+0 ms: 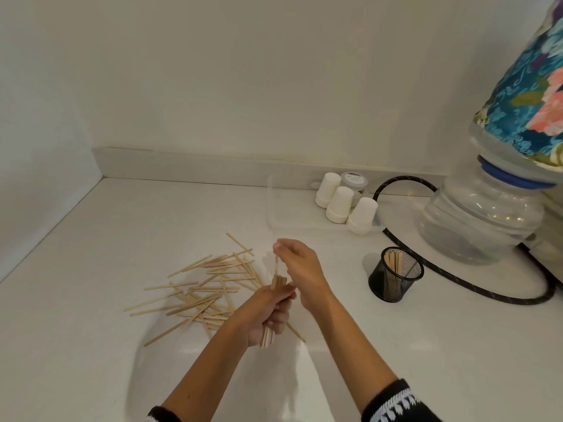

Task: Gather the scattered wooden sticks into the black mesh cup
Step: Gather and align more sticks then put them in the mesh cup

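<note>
White counter (91,300) fills the view, meeting a pale wall along its back edge, with a corner at the far left. Loose wooden sticks (210,284) lie criss-crossed in a heap toward the middle of the counter. A person's left hand (268,315) is clenched around a bundle of sticks (278,284), held roughly upright just above the near side of the heap. The right hand (300,260) hovers over the bundle, fingertips pinching the top of a single stick (276,264) that stands higher than the rest. A black mesh cup (396,275) stands to the right, well apart from the heap, with a few sticks already upright inside it. Behind it sit stacks of white paper cups (344,202) in a clear tray, a large water bottle (481,214) in a flowered cover, and a black hose (457,287) curving round the cup. Gathering looks partly done: the step in hand seems to be adding one stick to the bundle. Next, the bundle likely needs carrying right and lowering end-first into the cup, then more picking from the heap.
</note>
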Tool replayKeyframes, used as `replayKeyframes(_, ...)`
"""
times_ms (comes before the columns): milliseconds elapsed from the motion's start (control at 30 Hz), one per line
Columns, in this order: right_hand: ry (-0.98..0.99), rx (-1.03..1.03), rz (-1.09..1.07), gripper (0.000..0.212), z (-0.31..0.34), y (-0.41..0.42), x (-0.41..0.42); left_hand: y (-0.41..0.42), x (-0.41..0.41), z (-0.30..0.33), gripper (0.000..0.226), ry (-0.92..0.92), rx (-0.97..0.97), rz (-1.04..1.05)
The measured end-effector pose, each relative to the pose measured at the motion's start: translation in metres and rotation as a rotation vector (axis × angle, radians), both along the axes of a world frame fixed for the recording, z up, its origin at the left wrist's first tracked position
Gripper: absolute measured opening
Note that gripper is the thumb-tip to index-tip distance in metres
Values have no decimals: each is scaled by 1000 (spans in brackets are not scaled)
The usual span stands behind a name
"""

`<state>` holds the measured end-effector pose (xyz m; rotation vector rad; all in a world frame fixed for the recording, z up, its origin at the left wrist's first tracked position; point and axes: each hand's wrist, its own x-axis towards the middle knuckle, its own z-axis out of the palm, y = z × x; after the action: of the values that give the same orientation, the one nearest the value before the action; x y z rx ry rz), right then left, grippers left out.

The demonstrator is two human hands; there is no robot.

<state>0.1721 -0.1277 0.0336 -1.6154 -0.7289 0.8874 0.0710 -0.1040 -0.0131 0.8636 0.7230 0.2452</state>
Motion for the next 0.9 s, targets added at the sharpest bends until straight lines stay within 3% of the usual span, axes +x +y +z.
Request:
replayKeyframes(67,-45,-107,111,37,3,6,7,-3,0,1,24,4,-101,-78)
replayKeyframes(167,-103,-136,75,38,0,9,14,-6,-1,1,25,-5,-173,-143)
replayKeyframes(367,-94,131,-244,20,6,11,31,-9,-7,-4,41,-38,-249,-108)
replayKeyframes(500,-52,254,-354,17,14,3,34,-9,-7,-11,55,-22,-348,56)
replayKeyframes(700,-80,1,-29,11,6,-10,18,-8,-1,-13,76,25,-497,235)
replayKeyframes(833,-397,-196,145,7,-5,-17,3,-8,2,-14,77,12,-500,236)
replayKeyframes(900,-451,-224,128,10,-6,-19,-1,-7,2,-14,75,4,-487,235)
